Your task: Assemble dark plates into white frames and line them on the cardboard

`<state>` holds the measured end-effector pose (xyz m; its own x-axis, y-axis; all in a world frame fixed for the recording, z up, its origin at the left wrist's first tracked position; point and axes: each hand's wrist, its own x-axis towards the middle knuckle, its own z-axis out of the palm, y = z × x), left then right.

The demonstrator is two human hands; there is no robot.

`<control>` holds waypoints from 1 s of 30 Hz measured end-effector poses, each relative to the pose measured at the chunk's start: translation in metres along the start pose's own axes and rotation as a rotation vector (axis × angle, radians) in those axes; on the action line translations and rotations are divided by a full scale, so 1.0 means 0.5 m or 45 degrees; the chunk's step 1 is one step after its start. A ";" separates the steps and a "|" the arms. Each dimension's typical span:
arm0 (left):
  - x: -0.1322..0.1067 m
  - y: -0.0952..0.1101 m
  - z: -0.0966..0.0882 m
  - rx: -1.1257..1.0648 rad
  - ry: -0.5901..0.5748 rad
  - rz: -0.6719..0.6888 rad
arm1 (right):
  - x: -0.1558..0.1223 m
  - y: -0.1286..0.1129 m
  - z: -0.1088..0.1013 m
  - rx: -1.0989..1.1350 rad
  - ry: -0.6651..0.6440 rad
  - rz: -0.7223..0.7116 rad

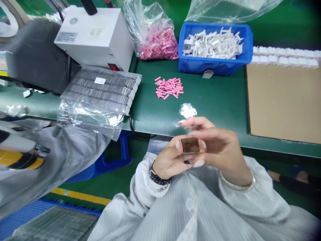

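My left hand (168, 157) grips a small rectangular piece (190, 145) with a dark brown, glossy face, held level above my lap near the table edge. Its thumb presses on the left side of the piece, with other fingers under and around it. My right hand (219, 144) is close on the right. The right thumb lies along the lower edge of the piece, while the index finger stretches out over the table edge. At that fingertip is a small clear film (177, 123); whether it sticks to the finger cannot be made out. Just beyond lies a little heap of shiny clear films (188, 110).
Pink strips (169, 88) lie loose on the green table; more fill a plastic bag (159, 43). A blue bin (215, 63) holds white plastic parts. Bagged rows of grey pieces (100, 88) lie left, before a white machine (92, 36). Cardboard (283, 100) lies right. A co-worker's sleeve (62, 150) is at left.
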<state>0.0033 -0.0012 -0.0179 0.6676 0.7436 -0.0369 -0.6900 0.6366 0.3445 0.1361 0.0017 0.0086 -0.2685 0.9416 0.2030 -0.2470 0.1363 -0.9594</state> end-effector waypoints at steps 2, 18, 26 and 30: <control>-0.002 0.010 0.015 0.000 0.154 0.099 | -0.001 -0.010 0.003 -0.002 0.152 0.007; -0.017 0.027 0.052 0.174 0.293 0.112 | 0.006 -0.043 0.030 0.321 0.300 0.418; -0.018 0.026 0.051 0.134 0.200 0.132 | 0.008 -0.045 0.029 0.393 0.253 0.442; -0.019 0.025 0.051 0.138 0.222 0.125 | 0.009 -0.045 0.028 0.358 0.228 0.436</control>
<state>-0.0044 -0.0055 0.0104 0.5340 0.8309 -0.1565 -0.7087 0.5408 0.4530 0.1275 -0.0012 0.0338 -0.2202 0.9594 -0.1762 -0.4210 -0.2564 -0.8701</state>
